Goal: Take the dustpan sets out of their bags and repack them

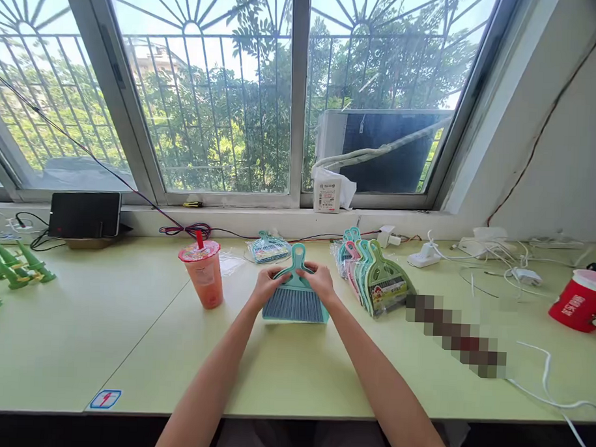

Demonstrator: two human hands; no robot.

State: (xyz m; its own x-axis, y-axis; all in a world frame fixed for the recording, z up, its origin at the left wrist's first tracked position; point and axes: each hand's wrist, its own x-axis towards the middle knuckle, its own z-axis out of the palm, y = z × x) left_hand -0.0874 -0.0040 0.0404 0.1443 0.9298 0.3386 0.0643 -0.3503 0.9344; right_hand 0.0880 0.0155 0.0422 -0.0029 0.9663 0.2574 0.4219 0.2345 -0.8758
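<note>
The left hand point(268, 284) can pass over bare surface point(141, 355) at the near left; the drink cup point(205, 282) stands left of it. Packaged dustpan sets point(388, 282) crowd the right hand point(320, 281), with a white cable point(563, 405) farther right.

Wearer, head view: left hand point(269, 286) and right hand point(321, 281) both bare, fingers slender, nail detail too small to read. Left forearm point(212, 370) and right forearm point(383, 376) uncovered along their visible length, slim at the wrist, broadening evenly toward the elbow; surface plain, smooth. At the lower border, lap clothing point(254, 438) shows as dull greyish cloth in deep shadow; cut and exact shade indeterminable.
</note>
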